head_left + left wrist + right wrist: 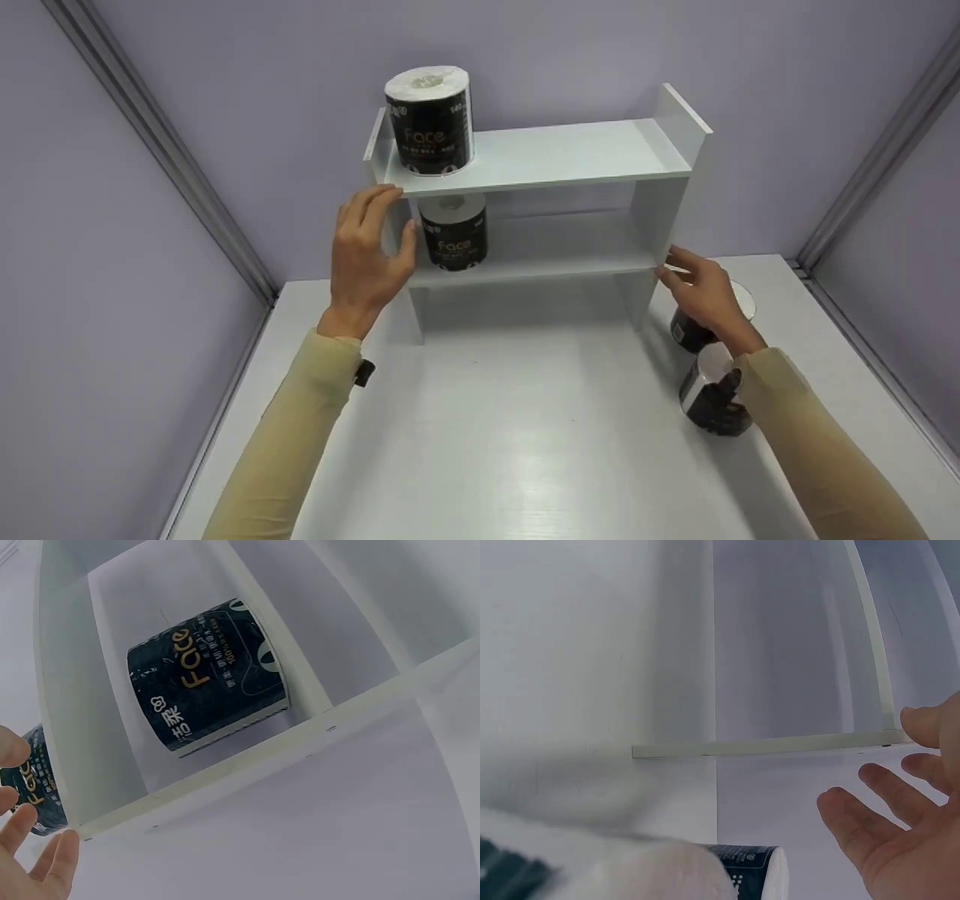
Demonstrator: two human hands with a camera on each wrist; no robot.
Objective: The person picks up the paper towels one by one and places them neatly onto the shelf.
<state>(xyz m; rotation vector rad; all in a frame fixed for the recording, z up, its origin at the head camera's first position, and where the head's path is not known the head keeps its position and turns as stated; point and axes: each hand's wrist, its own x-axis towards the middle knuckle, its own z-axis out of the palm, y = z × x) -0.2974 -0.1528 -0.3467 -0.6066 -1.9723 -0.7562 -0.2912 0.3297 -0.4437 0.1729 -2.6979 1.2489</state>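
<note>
A white two-tier shelf (570, 154) stands against the back wall. One black-labelled toilet paper roll (431, 135) sits at the left end of its top board, and a second roll (455, 241) is below it on the lower board. My left hand (364, 259) is at the upper left corner, fingertips touching or almost touching the board's edge, thumb apart. At the right side panel, level with the lower board, my right hand (701, 292) has its thumb and fingertips by the edge. The right wrist view shows its fingers (885, 799) spread, gripping nothing.
Two more rolls stand on the white table (517, 450) right of the shelf: a farther roll (684, 335) partly behind my right hand, and a nearer roll (701, 397) by the right wrist. Light walls with metal corner posts enclose the table.
</note>
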